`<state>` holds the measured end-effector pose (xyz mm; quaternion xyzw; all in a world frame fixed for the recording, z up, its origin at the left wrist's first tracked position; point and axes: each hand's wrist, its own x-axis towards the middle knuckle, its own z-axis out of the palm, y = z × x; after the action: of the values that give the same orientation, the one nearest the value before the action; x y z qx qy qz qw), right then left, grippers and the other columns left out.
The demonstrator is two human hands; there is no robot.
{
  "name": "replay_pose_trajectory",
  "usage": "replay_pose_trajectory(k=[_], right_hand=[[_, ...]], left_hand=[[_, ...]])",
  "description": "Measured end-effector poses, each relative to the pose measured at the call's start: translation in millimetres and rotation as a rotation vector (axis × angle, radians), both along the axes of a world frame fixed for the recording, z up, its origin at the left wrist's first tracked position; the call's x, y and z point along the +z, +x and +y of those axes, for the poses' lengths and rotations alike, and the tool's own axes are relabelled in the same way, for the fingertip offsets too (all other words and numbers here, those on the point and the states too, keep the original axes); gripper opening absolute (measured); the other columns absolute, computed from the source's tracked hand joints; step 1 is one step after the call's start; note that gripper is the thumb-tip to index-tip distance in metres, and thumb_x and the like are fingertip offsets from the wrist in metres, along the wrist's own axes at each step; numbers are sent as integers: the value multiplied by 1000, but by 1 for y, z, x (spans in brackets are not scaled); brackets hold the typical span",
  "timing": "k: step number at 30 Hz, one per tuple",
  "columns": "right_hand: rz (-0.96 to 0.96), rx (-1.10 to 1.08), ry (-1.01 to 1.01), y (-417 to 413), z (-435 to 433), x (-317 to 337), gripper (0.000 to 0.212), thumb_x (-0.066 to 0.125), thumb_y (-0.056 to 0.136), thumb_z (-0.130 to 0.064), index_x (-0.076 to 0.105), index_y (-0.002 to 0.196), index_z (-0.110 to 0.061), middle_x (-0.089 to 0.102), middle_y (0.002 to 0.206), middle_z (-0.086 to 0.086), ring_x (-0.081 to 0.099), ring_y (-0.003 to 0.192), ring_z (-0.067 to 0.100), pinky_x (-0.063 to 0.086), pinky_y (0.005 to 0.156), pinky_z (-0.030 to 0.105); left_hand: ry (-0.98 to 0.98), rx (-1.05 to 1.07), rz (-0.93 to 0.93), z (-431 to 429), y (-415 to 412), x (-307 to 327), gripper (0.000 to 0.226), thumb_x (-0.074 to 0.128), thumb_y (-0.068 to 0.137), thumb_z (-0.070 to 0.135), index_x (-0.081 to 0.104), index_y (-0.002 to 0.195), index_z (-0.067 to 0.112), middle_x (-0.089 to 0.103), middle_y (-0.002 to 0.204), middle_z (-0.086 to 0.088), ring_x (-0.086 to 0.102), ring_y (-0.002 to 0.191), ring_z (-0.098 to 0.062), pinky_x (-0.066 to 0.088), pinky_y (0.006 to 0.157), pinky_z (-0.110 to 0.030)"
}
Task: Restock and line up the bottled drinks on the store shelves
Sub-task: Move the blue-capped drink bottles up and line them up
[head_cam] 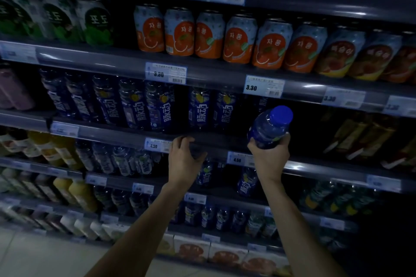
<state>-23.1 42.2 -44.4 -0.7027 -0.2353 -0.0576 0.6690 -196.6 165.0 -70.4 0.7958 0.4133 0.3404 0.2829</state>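
My right hand (269, 156) grips a blue bottle (271, 127) with a blue cap, held tilted in front of the dark gap at the right end of the blue-bottle row. Several matching blue bottles (135, 103) stand in that row on the shelf (117, 134); two more (211, 108) stand just left of the gap. My left hand (185, 156) hovers with loosely curled fingers at the shelf's front edge, holding nothing. More blue bottles (246, 181) stand on the shelf below, between my forearms.
Orange and blue cans (209, 33) and green cans (96, 21) fill the shelf above. Yellow juice bottles (65, 153) stand at the left, dark cartons (364, 135) at the right. Price tags (263, 86) line the shelf edges. Boxes (225, 254) sit on the bottom shelf by the pale floor.
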Motion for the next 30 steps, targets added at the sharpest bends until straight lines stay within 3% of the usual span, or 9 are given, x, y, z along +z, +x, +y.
replay_pose_trajectory(k=[7,11,17,22,27,30], right_hand=[[-91,96,16,-26,-18,4,67,84,66,-11,50,123,-8,65,107,7,64,93,8,50,77,13],[-84,153,20,-50,-32,-13,61,83,67,-15,50,119,-18,64,109,5,64,97,12,53,82,21],[-38,181,-51,-83,-44,-54,72,84,65,-16,46,110,-57,64,107,-5,64,93,0,48,74,9],[31,177,-125,-107,-50,-95,76,84,62,-20,44,112,-60,63,109,-11,61,96,-4,46,73,5],[120,158,-206,-125,-52,-145,76,85,60,-23,47,123,-40,61,115,-10,59,102,1,44,77,2],[180,146,-251,-132,-51,-171,82,86,58,-28,39,117,-61,60,117,-16,59,101,-1,46,75,2]], left_hand=[[-26,-20,-24,-8,-9,-5,54,69,85,36,45,128,14,42,132,-5,39,122,-24,44,98,-40],[-50,-27,-58,-12,-18,-12,50,68,85,34,45,126,19,43,130,-4,37,121,-21,42,100,-39],[-84,-1,-17,-19,-31,-29,54,67,85,39,43,129,18,43,130,-4,39,120,-23,43,95,-38],[-130,-12,18,-21,-40,-52,57,65,86,40,39,133,20,38,137,-5,40,122,-25,44,96,-37],[-168,-50,29,-22,-49,-84,58,66,87,35,37,136,21,35,140,-4,39,124,-26,45,97,-39],[-211,-65,42,-20,-52,-104,59,66,88,34,36,137,22,34,142,-3,36,127,-25,45,98,-39]])
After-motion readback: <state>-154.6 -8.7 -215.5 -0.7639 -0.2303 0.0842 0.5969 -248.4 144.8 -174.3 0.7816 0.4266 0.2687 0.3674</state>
